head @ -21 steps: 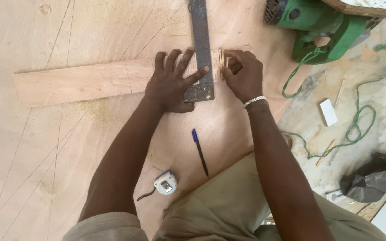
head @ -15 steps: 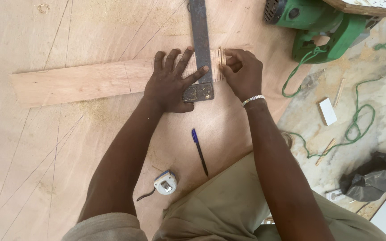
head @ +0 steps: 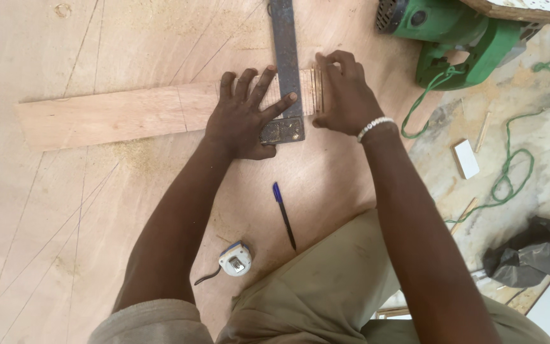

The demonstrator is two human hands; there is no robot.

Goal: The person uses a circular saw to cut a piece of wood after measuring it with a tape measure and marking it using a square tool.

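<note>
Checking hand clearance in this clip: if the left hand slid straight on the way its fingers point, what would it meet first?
The left hand points up and right; its fingertips already touch the metal square lying across the wooden strip.

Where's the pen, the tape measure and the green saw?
pen [head: 284, 215], head view, middle of its barrel
tape measure [head: 235, 259], head view, top of its case
green saw [head: 459, 33], head view, its body

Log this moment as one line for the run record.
left hand: pressing metal square on wood strip | right hand: at strip's right end | pen, tape measure: lying nearby
</note>
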